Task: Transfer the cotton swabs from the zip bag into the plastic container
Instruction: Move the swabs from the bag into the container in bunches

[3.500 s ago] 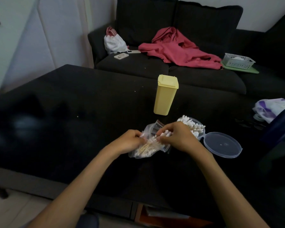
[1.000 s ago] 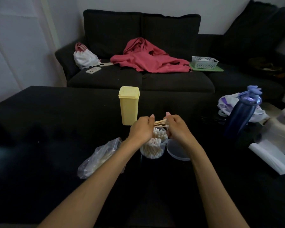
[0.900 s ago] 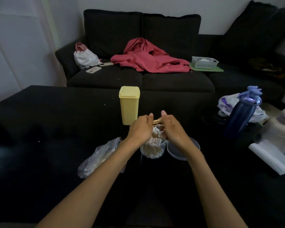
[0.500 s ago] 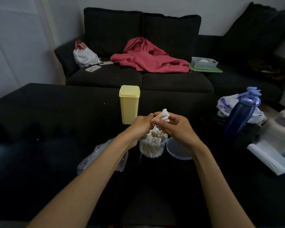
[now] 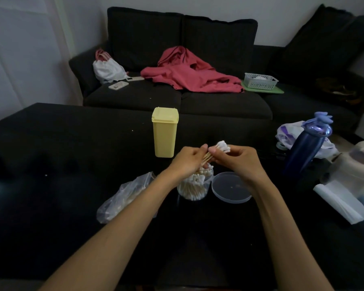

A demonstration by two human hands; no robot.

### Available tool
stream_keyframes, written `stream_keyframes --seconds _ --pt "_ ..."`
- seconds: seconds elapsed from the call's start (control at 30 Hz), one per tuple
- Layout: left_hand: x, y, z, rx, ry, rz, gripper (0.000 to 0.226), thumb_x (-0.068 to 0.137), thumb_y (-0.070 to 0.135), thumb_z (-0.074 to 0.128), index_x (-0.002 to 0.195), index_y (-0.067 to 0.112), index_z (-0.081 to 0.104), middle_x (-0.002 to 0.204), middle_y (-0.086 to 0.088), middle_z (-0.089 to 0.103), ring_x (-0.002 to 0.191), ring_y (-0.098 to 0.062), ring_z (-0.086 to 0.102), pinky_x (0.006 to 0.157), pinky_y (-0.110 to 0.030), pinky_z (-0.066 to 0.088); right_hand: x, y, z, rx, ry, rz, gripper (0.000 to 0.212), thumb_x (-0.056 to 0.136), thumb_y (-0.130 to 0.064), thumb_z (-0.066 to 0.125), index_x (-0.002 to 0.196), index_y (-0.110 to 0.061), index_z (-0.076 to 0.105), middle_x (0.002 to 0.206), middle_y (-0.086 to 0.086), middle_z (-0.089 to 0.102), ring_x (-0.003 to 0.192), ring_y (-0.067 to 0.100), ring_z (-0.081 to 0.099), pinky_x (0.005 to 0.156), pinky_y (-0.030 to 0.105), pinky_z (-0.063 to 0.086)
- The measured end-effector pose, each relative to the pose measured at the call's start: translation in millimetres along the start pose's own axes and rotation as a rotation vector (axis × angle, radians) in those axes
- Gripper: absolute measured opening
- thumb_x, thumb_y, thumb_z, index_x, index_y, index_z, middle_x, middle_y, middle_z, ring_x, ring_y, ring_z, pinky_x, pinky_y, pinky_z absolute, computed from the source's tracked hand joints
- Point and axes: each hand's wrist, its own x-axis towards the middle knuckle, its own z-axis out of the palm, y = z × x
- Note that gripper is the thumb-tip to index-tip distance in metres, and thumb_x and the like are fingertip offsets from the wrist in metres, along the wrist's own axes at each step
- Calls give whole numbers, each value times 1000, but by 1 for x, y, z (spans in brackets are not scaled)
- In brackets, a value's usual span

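Observation:
A small bundle of cotton swabs (image 5: 221, 147) with wooden sticks is held between both hands just above the clear plastic container (image 5: 194, 186). My left hand (image 5: 187, 162) pinches the lower stick ends. My right hand (image 5: 237, 160) pinches the bundle near its white tips. The container stands on the black table and is packed with swabs; my left hand partly hides its rim. The clear zip bag (image 5: 124, 197) lies flat to the container's left with some swabs still inside. The container's round clear lid (image 5: 231, 187) lies to its right.
A yellow lidded box (image 5: 165, 132) stands just behind my hands. A dark blue bottle (image 5: 307, 147), a white-purple bag (image 5: 292, 133) and white items (image 5: 345, 192) crowd the table's right side. A dark sofa with a red garment (image 5: 189, 74) stands behind.
Both hands lifted a bundle of swabs out of the zip bag, left the bag on the table and brought the bundle over the container. In the last half second the bundle tilted, tips up to the right.

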Motion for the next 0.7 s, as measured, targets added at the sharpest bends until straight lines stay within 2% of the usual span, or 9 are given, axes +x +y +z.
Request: stream_keyframes --seconds 0.07,0.13,0.23,0.3,0.5,0.57,0.63,0.7 --pt "3 -10 -6 192 100 75 46 100 48 29 95 21 66 92 -2 68 88 -16 63 83 -36 50 0 0 -7 15 83 43 6 80 -16 72 86 -16 73 83 0 75 79 5 71 65 13 53" --pt "-3 -19 -14 416 119 171 44 96 55 34 105 26 65 104 3 65 99 -12 58 87 -38 49 0 1 -16 -17 160 61 5 79 -15 72 84 -17 72 81 -1 73 77 4 70 64 13 54" --pt "-14 -28 -16 747 -38 290 52 84 63 51 123 28 57 124 6 55 116 -12 44 93 -33 39 2 2 -23 -60 205 111 6 81 -13 70 86 -16 70 86 0 71 80 6 68 64 14 53" --pt "-16 -30 -10 877 -102 328 56 83 61 55 129 30 53 129 5 53 117 -14 42 95 -33 35 6 3 -24 -65 190 173 8 81 -13 70 89 -14 70 90 2 71 84 8 67 64 15 52" --pt "-17 -36 -19 987 -79 424 43 90 45 57 130 31 53 125 0 53 117 -15 43 93 -28 29 14 0 -22 -86 42 320 9 78 -9 72 87 -9 71 89 8 72 80 11 69 67 18 57" --pt "-21 -42 -30 982 -89 436 41 88 46 59 127 33 55 125 3 53 117 -12 44 96 -27 30 13 -5 -20 -111 -11 332 11 78 -8 72 89 -8 71 85 5 72 72 8 70 59 14 55" --pt "-26 -49 -39 964 -88 457 39 87 45 60 124 34 57 126 9 54 119 -9 42 97 -25 29 12 -8 -16 -211 -65 275 12 79 -11 71 90 -11 71 86 2 72 73 5 70 58 13 53" --pt "-31 -55 -46 966 -77 502 36 87 45 60 122 34 59 126 15 55 120 -5 41 96 -24 29 9 -7 -6 -320 -84 124 13 80 -14 71 93 -12 71 88 0 73 79 5 70 65 15 53"
